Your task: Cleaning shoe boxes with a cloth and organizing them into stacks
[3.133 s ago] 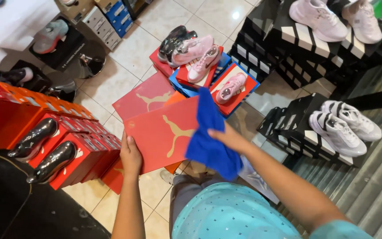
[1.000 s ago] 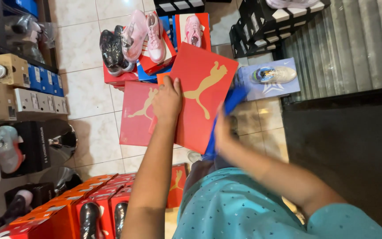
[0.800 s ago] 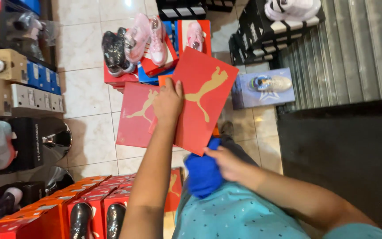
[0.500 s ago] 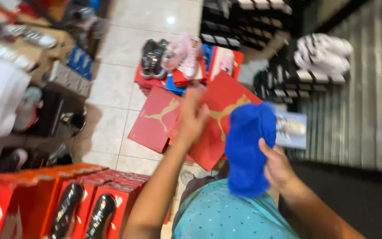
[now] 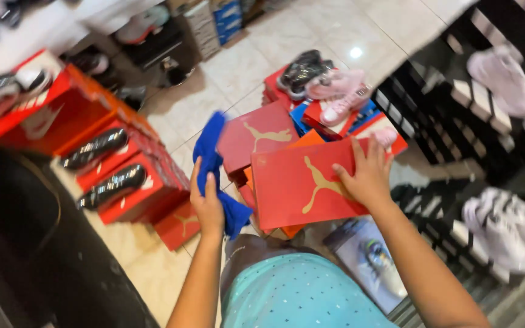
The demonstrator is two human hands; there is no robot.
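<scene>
Red shoebox lid point(image 5: 311, 185) held flat under right hand point(image 5: 369, 179), fingers spread on its top, above stacked red shoeboxes point(image 5: 256, 136) (floor level). Left hand point(image 5: 206, 203) clamped round blue cloth point(image 5: 214, 164), just left of lid. Pink sneakers point(image 5: 341, 91) beyond.

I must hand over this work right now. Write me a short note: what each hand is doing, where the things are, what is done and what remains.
Left hand: grips the blue cloth, raised beside the box.
Right hand: rests flat on the red shoebox, steadying it in front of the body.
Things: a second red box lies behind, on the tiled floor.
Done: cloth and box in hand.
Left: cloth is off the box now; whether the wiping is finished cannot be told.
</scene>
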